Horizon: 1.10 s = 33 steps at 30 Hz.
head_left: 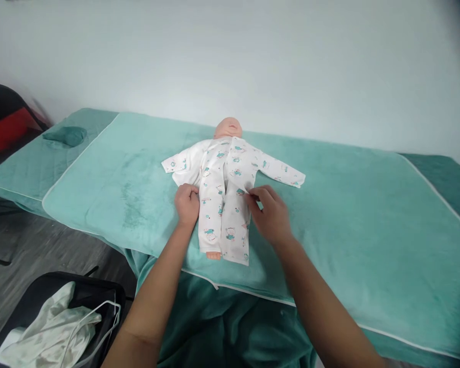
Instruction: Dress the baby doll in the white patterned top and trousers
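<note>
A baby doll (229, 128) lies on its back on the green-covered bed, its head toward the wall. It is dressed in a white baby romper (235, 207) with small teal animal prints; the sleeves spread to both sides and the front shows a gap down the middle. At the lower left leg opening the doll's foot (213, 255) peeks out. My right hand (268, 212) pinches the romper's right edge at hip height between thumb and fingers. Along the opposite edge, my left hand (187, 204) is closed, its curled fingers against the cloth; their tips are partly hidden.
The bed's teal cover (368, 225) stretches to both sides, with a face hole (66, 136) at the far left. A white wall (230, 56) rises behind. At lower left, a black chair (53, 281) bears crumpled pale clothing (51, 327) and a white hanger (113, 312).
</note>
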Each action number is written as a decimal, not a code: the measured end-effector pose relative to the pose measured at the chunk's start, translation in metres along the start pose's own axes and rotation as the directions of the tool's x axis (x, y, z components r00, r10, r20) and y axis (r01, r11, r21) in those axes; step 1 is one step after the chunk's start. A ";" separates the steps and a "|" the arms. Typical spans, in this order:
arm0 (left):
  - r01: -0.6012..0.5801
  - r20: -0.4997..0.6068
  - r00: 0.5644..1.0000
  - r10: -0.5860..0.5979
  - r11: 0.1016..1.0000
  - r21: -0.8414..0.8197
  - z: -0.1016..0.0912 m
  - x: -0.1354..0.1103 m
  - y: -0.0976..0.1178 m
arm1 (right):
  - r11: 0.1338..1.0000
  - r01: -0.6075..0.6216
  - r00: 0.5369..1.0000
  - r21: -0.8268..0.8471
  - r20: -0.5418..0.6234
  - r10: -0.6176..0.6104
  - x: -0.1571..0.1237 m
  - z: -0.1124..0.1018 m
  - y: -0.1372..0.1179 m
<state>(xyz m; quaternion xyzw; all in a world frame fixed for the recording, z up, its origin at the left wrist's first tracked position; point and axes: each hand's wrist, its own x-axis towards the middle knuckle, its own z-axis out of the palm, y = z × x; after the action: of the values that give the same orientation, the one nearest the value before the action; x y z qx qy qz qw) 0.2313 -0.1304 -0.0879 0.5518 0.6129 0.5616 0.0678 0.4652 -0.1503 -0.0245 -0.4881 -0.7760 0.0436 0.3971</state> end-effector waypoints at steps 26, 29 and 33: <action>-0.021 -0.030 0.999 0.020 0.999 -0.037 -0.001 0.000 0.001 | 0.964 -0.245 0.964 0.103 0.135 0.231 -0.038 0.018 0.033; -0.034 -0.055 0.998 0.034 0.999 -0.013 0.000 0.000 0.003 | 0.956 -0.266 0.957 0.124 0.152 0.247 -0.038 0.018 0.034; 0.035 -0.111 0.993 -0.030 0.998 0.044 -0.004 0.006 0.005 | 0.941 -0.284 0.958 0.182 0.100 0.270 -0.039 0.017 0.037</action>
<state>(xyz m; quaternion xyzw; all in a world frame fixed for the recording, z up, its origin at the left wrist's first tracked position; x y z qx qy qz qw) 0.2288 -0.1290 -0.0796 0.5112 0.6374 0.5758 0.0301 0.4885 -0.1567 -0.0753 -0.5493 -0.7056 0.1929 0.4040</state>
